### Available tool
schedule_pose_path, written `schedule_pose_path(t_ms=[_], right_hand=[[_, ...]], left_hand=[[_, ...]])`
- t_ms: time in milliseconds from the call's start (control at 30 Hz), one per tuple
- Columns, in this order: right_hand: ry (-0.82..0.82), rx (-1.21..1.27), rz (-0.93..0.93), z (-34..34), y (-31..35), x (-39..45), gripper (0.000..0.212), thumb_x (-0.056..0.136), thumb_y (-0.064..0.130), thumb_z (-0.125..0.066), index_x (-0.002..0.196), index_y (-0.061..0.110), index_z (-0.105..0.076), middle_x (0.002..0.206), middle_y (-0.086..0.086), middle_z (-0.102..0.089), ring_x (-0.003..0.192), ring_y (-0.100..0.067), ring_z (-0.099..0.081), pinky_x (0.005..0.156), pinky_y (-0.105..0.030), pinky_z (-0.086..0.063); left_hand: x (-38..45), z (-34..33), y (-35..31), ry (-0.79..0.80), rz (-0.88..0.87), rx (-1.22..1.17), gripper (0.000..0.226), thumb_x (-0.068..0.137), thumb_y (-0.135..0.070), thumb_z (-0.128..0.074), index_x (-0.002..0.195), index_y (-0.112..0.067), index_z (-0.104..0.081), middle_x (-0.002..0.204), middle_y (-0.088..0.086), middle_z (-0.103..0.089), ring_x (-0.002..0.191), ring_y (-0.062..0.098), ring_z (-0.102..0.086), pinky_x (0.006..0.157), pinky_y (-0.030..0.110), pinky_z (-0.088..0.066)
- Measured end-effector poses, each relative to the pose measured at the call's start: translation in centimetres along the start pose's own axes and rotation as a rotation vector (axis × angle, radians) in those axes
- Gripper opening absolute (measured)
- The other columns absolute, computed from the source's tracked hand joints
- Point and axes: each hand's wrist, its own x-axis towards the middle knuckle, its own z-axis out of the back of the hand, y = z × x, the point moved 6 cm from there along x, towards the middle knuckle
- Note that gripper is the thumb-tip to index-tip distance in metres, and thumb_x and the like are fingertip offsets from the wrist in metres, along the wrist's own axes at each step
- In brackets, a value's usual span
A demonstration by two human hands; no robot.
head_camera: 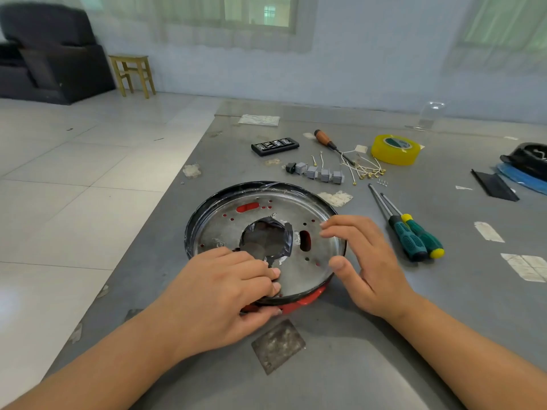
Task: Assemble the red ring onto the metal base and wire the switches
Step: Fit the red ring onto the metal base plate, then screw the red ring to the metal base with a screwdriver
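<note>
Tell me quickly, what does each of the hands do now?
Left hand: grips the near edge of the metal base and red ring.
Right hand: open, fingertips at the base's right rim.

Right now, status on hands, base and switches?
Left hand gripping metal base near rim, thumb on red ring; right hand open at the right rim. Switches unwired behind the base. Nothing blocking.
</note>
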Motion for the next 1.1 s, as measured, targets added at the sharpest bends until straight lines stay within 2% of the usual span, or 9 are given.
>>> schedule_pose_path(t_ms=[133, 267, 333, 400, 500, 633, 767, 933, 1100], right_hand=[[-0.005, -0.039, -0.139, -0.3, -1.5, 0.1, 0.048, 0.105, 0.053, -0.035, 0.127, 0.021, -0.063, 0.14, 0.011, -0.053, 0.135, -0.014, -0.049, 0.108, -0.04, -0.042], [0.019, -0.063, -0.22, -0.3, -2.5, 0.7, 0.048, 0.105, 0.052, -0.034, 0.13, 0.022, -0.061, 0.141, 0.013, -0.054, 0.138, -0.009, -0.045, 0.113, -0.032, -0.036], [0.019, -0.066, -0.267, 0.3, -3.3, 1.3, 0.05, 0.105, 0.055, -0.03, 0.129, 0.024, -0.061, 0.136, 0.015, -0.056, 0.132, -0.002, -0.047, 0.109, -0.022, -0.035], [0.022, -0.073, -0.369, 1.3, -5.1, 2.5, 0.045, 0.105, 0.054, -0.031, 0.124, 0.027, -0.062, 0.123, 0.016, -0.059, 0.117, 0.002, -0.052, 0.098, -0.015, -0.039], [-0.007, -0.061, -0.626, 3.8, -10.5, 4.3, 0.028, 0.105, 0.044, -0.045, 0.113, 0.026, -0.065, 0.108, 0.01, -0.064, 0.102, -0.007, -0.056, 0.082, -0.025, -0.04], [-0.039, -0.09, -0.967, 7.7, -19.9, 4.1, 0.019, 0.102, 0.03, -0.054, 0.116, 0.022, -0.065, 0.112, 0.0, -0.064, 0.102, -0.02, -0.056, 0.087, -0.032, -0.04], [0.106, -0.095, -1.197, 7.7, -27.3, 1.8, 0.029, 0.095, 0.02, -0.07, 0.123, 0.014, -0.065, 0.123, -0.01, -0.066, 0.113, -0.029, -0.06, 0.101, -0.042, -0.049], [0.138, -0.021, -1.221, 6.0, -30.9, 2.1, 0.03, 0.089, 0.023, -0.079, 0.117, 0.019, -0.068, 0.114, -0.008, -0.067, 0.106, -0.026, -0.063, 0.101, -0.046, -0.052], [0.104, -0.027, -1.186, 4.8, -32.1, 3.4, 0.021, 0.085, 0.027, -0.083, 0.101, 0.025, -0.069, 0.102, -0.003, -0.069, 0.096, -0.02, -0.063, 0.088, -0.038, -0.055]], left_hand=[[0.7, -0.3, 0.7, -0.011, 0.008, 0.012, 0.028, 0.092, -0.053, -0.068, 0.094, -0.028, -0.08, 0.112, -0.015, -0.077, 0.094, 0.012, -0.075, 0.068, 0.032, -0.058], [2.0, -0.7, 1.8, -0.022, 0.03, 0.043, 0.03, 0.091, -0.055, -0.066, 0.094, -0.029, -0.08, 0.106, -0.016, -0.078, 0.09, 0.012, -0.075, 0.064, 0.032, -0.057], [2.7, -1.1, 2.3, -0.029, 0.042, 0.052, 0.031, 0.091, -0.056, -0.065, 0.094, -0.028, -0.08, 0.102, -0.016, -0.077, 0.087, 0.012, -0.075, 0.062, 0.033, -0.056], [3.3, -1.6, 2.7, -0.039, 0.057, 0.053, 0.032, 0.091, -0.056, -0.065, 0.094, -0.028, -0.08, 0.099, -0.015, -0.077, 0.085, 0.014, -0.075, 0.06, 0.034, -0.056], [4.3, -2.0, 3.3, -0.065, 0.073, 0.07, 0.034, 0.09, -0.056, -0.063, 0.094, -0.027, -0.081, 0.097, -0.014, -0.077, 0.082, 0.015, -0.075, 0.059, 0.033, -0.056], [5.0, -2.7, 3.9, -0.073, 0.066, 0.078, 0.035, 0.091, -0.056, -0.062, 0.095, -0.026, -0.08, 0.097, -0.014, -0.077, 0.082, 0.015, -0.074, 0.06, 0.034, -0.056], [4.9, -3.1, 4.2, -0.085, 0.048, 0.061, 0.032, 0.092, -0.056, -0.063, 0.094, -0.028, -0.079, 0.103, -0.016, -0.077, 0.086, 0.013, -0.075, 0.061, 0.035, -0.056], [4.9, -3.0, 4.0, -0.099, 0.029, 0.052, 0.031, 0.092, -0.055, -0.062, 0.091, -0.029, -0.079, 0.106, -0.018, -0.077, 0.086, 0.012, -0.075, 0.061, 0.029, -0.055], [5.1, -2.9, 3.9, -0.083, 0.037, 0.052, 0.032, 0.092, -0.054, -0.061, 0.09, -0.029, -0.081, 0.105, -0.017, -0.078, 0.087, 0.011, -0.076, 0.062, 0.028, -0.054]])
